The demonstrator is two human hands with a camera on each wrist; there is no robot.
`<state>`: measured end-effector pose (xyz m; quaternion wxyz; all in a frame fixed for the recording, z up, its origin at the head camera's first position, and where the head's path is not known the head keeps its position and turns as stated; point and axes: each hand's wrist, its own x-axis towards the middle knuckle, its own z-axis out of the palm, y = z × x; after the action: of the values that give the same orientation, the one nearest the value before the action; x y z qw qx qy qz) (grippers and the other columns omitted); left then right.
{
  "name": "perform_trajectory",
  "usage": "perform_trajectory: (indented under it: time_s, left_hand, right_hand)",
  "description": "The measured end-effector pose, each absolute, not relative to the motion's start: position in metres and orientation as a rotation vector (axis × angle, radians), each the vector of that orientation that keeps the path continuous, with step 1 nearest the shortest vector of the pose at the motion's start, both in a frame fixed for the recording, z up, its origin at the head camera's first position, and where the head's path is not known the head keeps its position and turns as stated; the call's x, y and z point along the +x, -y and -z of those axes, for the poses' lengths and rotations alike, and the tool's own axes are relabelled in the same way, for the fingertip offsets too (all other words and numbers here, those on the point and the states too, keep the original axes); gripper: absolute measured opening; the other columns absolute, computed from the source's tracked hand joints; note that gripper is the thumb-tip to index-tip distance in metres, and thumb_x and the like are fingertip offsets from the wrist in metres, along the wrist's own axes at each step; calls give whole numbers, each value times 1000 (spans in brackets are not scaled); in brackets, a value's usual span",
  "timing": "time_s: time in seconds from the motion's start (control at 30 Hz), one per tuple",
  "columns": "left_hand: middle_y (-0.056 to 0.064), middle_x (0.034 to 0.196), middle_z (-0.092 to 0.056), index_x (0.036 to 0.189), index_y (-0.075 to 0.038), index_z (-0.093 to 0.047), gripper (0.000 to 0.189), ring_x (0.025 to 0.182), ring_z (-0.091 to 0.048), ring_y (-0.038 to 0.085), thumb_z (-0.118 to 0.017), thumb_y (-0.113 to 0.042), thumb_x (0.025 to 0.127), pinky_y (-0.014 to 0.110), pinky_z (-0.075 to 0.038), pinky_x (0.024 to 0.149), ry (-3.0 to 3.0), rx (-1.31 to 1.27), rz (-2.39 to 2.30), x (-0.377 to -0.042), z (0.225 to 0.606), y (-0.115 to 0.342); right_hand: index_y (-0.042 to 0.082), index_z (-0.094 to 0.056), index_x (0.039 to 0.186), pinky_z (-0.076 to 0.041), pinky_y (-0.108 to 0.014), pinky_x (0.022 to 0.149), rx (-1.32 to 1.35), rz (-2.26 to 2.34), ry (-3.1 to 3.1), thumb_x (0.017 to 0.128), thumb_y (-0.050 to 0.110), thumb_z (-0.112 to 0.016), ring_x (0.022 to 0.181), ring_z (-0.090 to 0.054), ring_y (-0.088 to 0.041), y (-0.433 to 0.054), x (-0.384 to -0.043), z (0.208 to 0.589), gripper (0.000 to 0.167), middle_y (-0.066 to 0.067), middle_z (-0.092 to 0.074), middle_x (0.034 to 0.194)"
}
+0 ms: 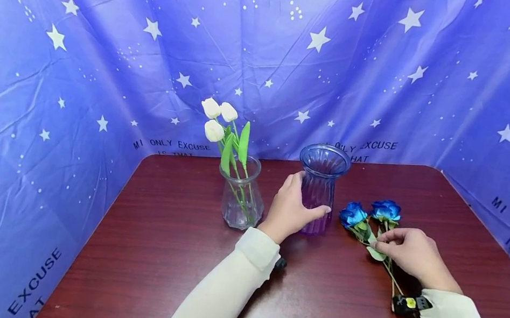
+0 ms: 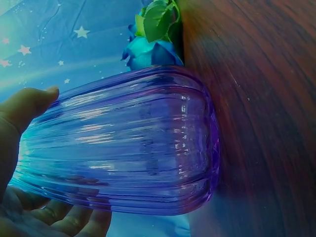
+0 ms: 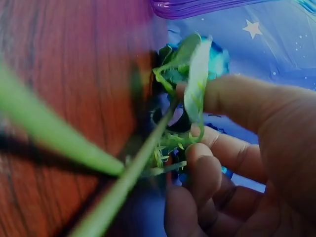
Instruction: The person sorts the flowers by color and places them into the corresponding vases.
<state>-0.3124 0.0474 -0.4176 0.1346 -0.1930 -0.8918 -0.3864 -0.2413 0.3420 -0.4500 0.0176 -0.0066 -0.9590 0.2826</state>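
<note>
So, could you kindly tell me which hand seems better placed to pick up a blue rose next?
Probably the right hand: it is right at the leaves of the blue roses, while the left hand is occupied, gripping the purple glass vase.

Ribbed see-through purple-blue vase (image 2: 128,143) is gripped by the left hand (image 2: 7,138): thumb (image 2: 32,104) placed on one side, fingers (image 2: 74,219) curled along the other. Vase is shown lying sideways by the camera's turn, its base seen against the dark wood table (image 2: 261,118), across the table's edge. Blue flower (image 2: 150,53) with green leaf (image 2: 159,22) is seen just beside the vase, near that edge. Blue cloth (image 2: 69,54), printed with stars (image 2: 81,32), is seen behind.
</note>
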Motion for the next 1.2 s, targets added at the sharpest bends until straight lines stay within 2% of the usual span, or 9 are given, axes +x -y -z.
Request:
perform_trajectory:
  time_s: [0.1,0.23,0.47,0.67,0.97,1.2]
  left_hand:
    - [5,141,-55,152,-10,-41,94,126,-61,23,-85,-52,80,39,-51,107,2589,-558,1130,-312,417,-47]
    - [5,141,-55,152,-10,-42,94,126,-61,23,-86,-51,80,38,-51,106,2587,-557,1128,-312,417,-48]
    - [5,140,-55,152,-10,-41,94,125,-61,23,-85,-52,80,39,-52,106,2585,-557,1125,-312,418,-47]
    - [5,139,-55,151,-10,-42,93,124,-61,23,-86,-52,80,39,-53,105,2585,-556,1118,-313,419,-47]
    - [5,138,-55,150,-9,-41,93,122,-61,22,-85,-52,80,39,-53,104,2583,-560,1123,-314,419,-48]
    - [5,137,-55,149,-10,-42,91,121,-62,22,-85,-51,80,39,-54,103,2587,-558,1131,-313,418,-47]
  right_hand:
    - [20,-80,96,-41,-32,64,34,-839,2983,86,48,-81,74,-54,-15,-340,-242,450,29,4,-66,81]
    - [23,-80,93,-39,-31,62,72,-829,2991,85,45,-82,71,-50,-13,-336,-243,450,24,4,-61,77]
    - [22,-77,87,-39,-30,64,103,-815,2977,87,32,-79,67,-49,-10,-330,-245,451,11,7,-60,71]
    - [19,-78,91,-42,-30,65,61,-874,2942,90,35,-77,72,-53,-12,-330,-244,449,16,4,-66,80]
    - [15,-78,97,-45,-27,63,54,-916,2803,92,34,-77,72,-57,-6,-330,-239,440,19,-3,-73,91]
    - [16,-75,103,-47,-28,67,88,-921,2926,90,36,-80,78,-61,-10,-328,-245,448,25,2,-72,90]
